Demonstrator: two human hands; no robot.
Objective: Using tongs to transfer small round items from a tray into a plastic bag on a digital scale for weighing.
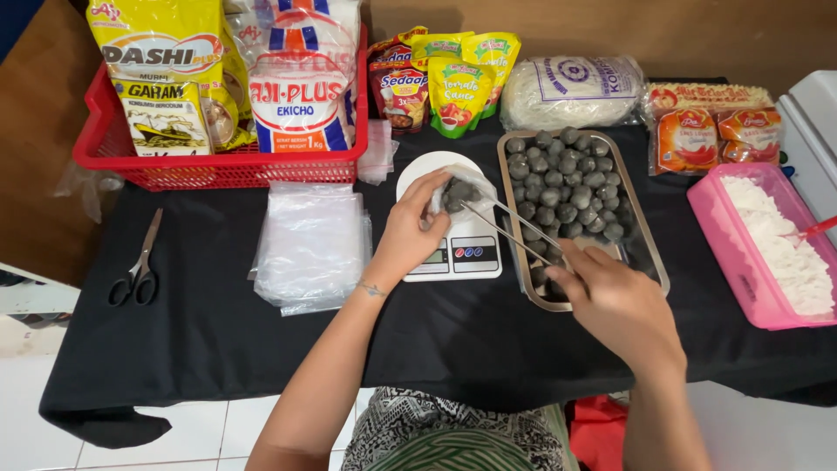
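We hold a small clear bag of grey meatballs open over the white scale, left hand pinched on its rim. Our right hand is closed on metal tongs reaching into it (a loose pinch could drop a ball onto the black table), beside the steel tray.

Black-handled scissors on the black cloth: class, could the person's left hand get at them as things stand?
Probably not straight away. The left hand is busy holding a small clear plastic bag on the white kitchen scale. The black-handled scissors lie uncovered on the cloth, beyond the stack of clear plastic bags; once freed, it likely could.
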